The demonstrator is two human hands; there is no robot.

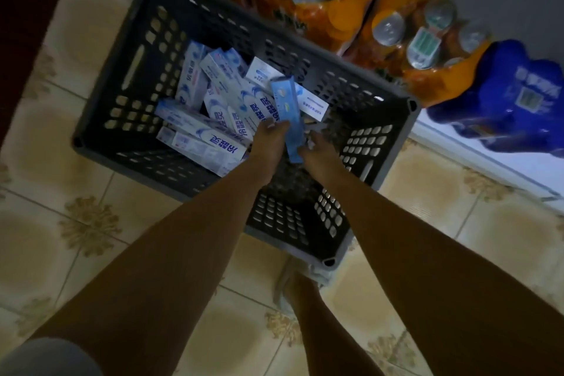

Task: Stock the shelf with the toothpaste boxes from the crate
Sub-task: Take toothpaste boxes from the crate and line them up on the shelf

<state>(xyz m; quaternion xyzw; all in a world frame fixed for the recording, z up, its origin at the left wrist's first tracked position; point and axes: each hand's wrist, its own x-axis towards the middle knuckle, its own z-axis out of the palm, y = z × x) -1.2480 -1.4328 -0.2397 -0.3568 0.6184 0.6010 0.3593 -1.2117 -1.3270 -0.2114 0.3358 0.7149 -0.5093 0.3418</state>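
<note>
Head view, nearest first: my bare leg and shoe (293,287) stand on the patterned tile floor (91,223), touching the near corner of the grey crate (122,94). Both my arms reach down into it. My left hand (270,137) pinches the upper part of a blue toothpaste box (288,113), and my right hand (317,152) grips its lower end; the box stands nearly upright above the crate's bare right half. The other toothpaste boxes (213,107), white and blue, lie jumbled in the crate's left half. Beyond the crate, orange shrink-wrapped bottle packs (329,6) and a blue pack (512,94) sit on the low white shelf (476,149).
</note>
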